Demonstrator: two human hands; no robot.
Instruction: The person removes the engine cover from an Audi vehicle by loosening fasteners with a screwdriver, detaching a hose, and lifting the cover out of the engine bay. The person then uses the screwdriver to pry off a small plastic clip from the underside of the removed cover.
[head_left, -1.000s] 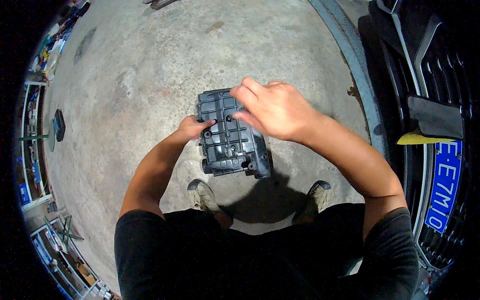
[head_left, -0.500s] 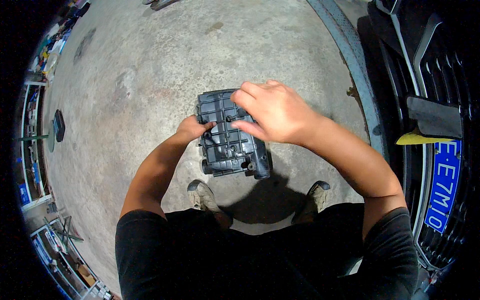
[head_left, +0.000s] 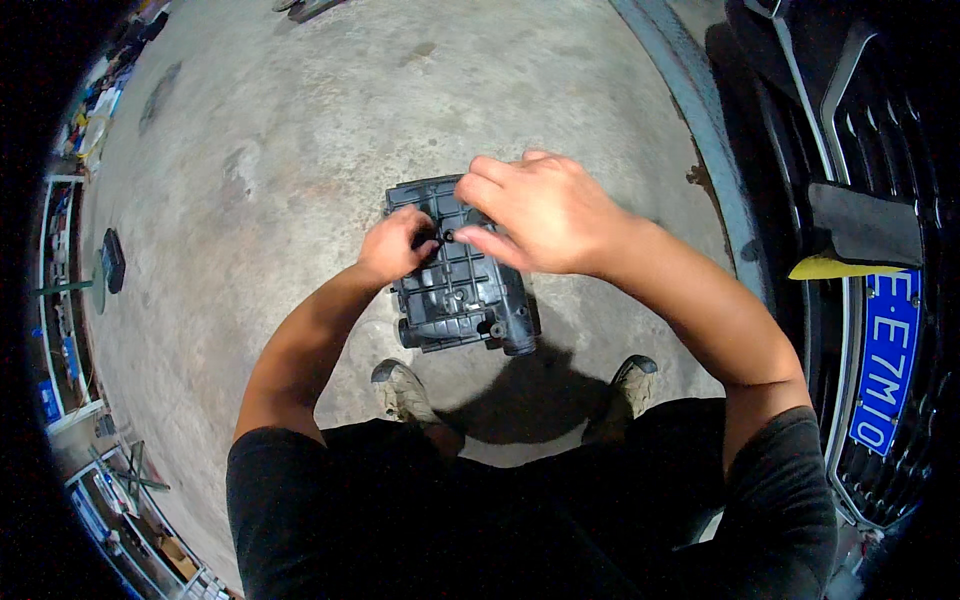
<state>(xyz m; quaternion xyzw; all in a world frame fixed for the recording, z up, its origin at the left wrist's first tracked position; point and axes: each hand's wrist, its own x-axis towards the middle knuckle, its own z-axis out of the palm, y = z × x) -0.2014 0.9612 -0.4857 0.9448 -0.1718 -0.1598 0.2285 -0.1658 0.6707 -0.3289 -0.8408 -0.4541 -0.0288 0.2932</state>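
A black ribbed plastic housing (head_left: 465, 290), with round pipe stubs at its near corners, is in front of me above the concrete floor. It looks like a car's air filter box. My right hand (head_left: 545, 210) is at its far right part, fingers bent over and thumb reaching across the ribbed face. The fingertips are partly hidden. My left hand (head_left: 397, 245) is over the left half of that face, its fingers curled down toward the middle with the thumb close to them. Whatever lies between those fingertips is too small and dark to make out.
A blue-grey metal rail (head_left: 690, 110) runs along the floor at the right. Beyond it stands a car front with a dark grille (head_left: 885, 150) and a blue plate (head_left: 888, 360). Shelves (head_left: 60, 300) line the far left. My shoes (head_left: 402, 388) are below the housing.
My left hand has left the housing's left edge and moved in over its face, fingers now curled. The right hand stays at the far right part, shifted slightly.
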